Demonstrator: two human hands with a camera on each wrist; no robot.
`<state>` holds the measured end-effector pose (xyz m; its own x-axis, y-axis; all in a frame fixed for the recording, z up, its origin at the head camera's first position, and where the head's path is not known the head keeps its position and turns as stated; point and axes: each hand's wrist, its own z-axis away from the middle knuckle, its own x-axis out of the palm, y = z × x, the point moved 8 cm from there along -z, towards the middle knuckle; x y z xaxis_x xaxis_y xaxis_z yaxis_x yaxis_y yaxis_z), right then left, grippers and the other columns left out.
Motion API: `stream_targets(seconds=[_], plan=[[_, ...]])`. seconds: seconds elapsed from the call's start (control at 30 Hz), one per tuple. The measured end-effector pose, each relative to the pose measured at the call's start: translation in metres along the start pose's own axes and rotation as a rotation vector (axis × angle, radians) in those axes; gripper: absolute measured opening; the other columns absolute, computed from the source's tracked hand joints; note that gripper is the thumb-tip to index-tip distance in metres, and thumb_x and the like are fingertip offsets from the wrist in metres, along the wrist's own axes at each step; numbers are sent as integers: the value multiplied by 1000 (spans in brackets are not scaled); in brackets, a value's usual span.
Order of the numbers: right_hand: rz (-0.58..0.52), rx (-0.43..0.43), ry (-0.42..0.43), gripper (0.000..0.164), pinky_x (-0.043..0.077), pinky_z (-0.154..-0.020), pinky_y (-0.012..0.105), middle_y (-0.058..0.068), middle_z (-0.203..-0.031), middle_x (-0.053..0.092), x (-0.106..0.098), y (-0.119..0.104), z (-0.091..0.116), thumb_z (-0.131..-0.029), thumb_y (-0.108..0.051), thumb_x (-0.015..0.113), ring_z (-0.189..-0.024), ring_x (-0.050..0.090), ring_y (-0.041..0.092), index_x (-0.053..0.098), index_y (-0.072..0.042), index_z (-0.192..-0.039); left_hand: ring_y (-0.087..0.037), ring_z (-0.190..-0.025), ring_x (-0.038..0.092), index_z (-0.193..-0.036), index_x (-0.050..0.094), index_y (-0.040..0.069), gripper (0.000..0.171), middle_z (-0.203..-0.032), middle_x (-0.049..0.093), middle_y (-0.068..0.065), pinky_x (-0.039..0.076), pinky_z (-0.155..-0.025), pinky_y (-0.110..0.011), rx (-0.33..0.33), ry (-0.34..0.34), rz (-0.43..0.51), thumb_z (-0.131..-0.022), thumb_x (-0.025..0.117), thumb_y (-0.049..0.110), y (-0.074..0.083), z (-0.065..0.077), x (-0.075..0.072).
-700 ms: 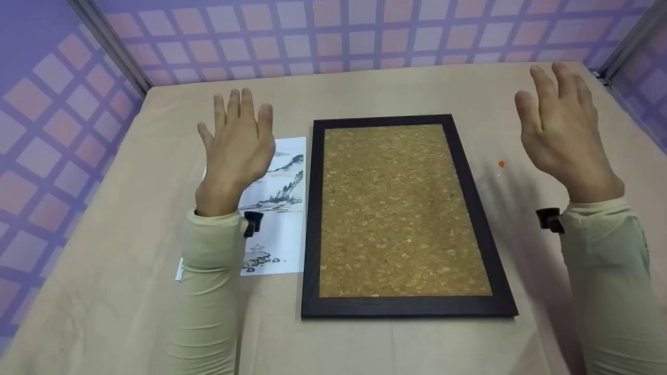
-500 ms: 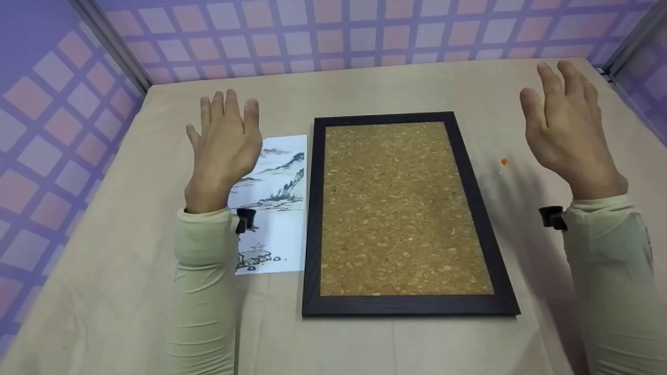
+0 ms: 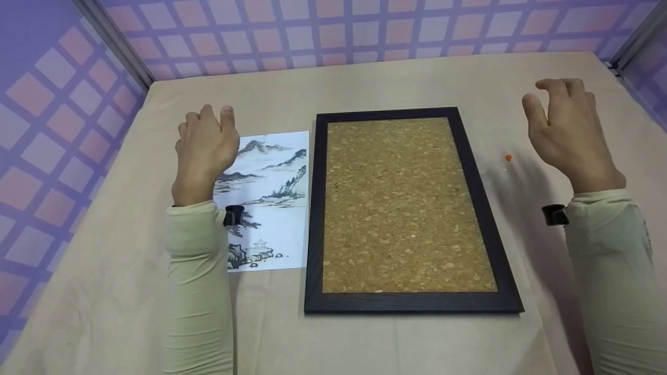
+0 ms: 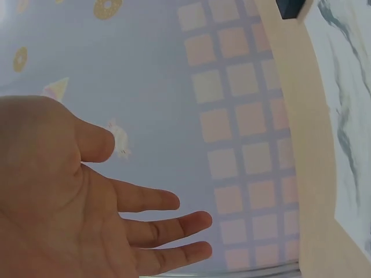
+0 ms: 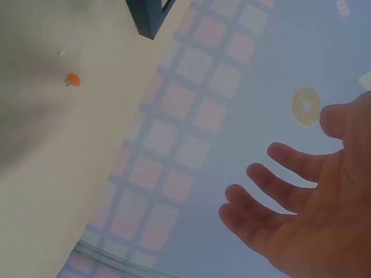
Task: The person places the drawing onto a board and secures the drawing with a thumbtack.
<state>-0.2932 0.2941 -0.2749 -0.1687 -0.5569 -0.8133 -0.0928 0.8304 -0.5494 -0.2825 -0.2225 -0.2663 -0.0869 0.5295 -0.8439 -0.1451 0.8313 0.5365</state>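
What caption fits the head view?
Empty left hand and right hand above a table; dark-framed corkboard beside landscape print.

The head view looks forward and down on the framed corkboard (image 3: 406, 208); wrist views, close to left hand (image 4: 87, 202) and right hand (image 5: 313, 214), face checkered walls (image 4: 235, 116). Head and right wrist share the orange pushpin (image 5: 73, 79).

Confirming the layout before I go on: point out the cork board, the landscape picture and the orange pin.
Cork board (image 3: 406, 205): head view, middle of the cork surface.
Landscape picture (image 3: 273, 211): head view, paper's visible middle.
Orange pin (image 5: 73, 79): right wrist view, its orange head.
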Motion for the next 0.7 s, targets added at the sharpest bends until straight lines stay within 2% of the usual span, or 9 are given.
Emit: stream_targets(seconds=[0.2, 0.33, 0.47, 0.53, 0.6, 0.7], plan=[[54, 61, -118, 74, 23, -110, 71, 35, -156, 27, 13, 20, -2, -109, -50, 29, -141, 23, 60, 32, 9, -153, -55, -145, 21, -156, 19, -14, 83, -157, 22, -39, 20, -115, -71, -102, -69, -33, -108, 26, 54, -31, -9, 9], [75, 58, -131, 73, 27, -105, 70, 39, -149, 34, 20, 28, -3, -108, -48, 33, -131, 31, 61, 39, 13, -147, -57, -144, 20, -152, 26, -17, 87, -156, 22, -41, 21, -114, -72, -168, -128, -54, -106, 27, 57, -51, -13, 17], [94, 53, -143, 69, 31, -101, 70, 39, -141, 43, 25, 35, -5, -109, -45, 36, -124, 39, 59, 44, 15, -143, -59, -143, 23, -148, 33, -19, 86, -153, 24, -43, 24, -115, -70, -190, -144, -59, -106, 30, 56, -61, -15, 19], [110, 50, -165, 66, 34, -100, 70, 39, -137, 48, 30, 39, -6, -109, -42, 37, -122, 43, 58, 47, 15, -141, -60, -140, 27, -145, 38, -20, 83, -150, 29, -44, 27, -114, -68, -187, -145, -65, -106, 32, 54, -63, -16, 19], [132, 42, -189, 61, 37, -97, 70, 39, -134, 52, 34, 44, -7, -109, -39, 39, -119, 48, 57, 52, 14, -137, -57, -134, 37, -143, 41, -20, 82, -147, 35, -44, 33, -111, -64, -189, -148, -71, -106, 34, 53, -66, -17, 21], [159, 26, -216, 52, 40, -93, 69, 37, -128, 58, 41, 49, -7, -109, -32, 45, -113, 53, 55, 58, 13, -131, -47, -114, 49, -138, 47, -20, 81, -137, 47, -42, 43, -100, -60, -200, -161, -91, -106, 34, 53, -73, -18, 25]])
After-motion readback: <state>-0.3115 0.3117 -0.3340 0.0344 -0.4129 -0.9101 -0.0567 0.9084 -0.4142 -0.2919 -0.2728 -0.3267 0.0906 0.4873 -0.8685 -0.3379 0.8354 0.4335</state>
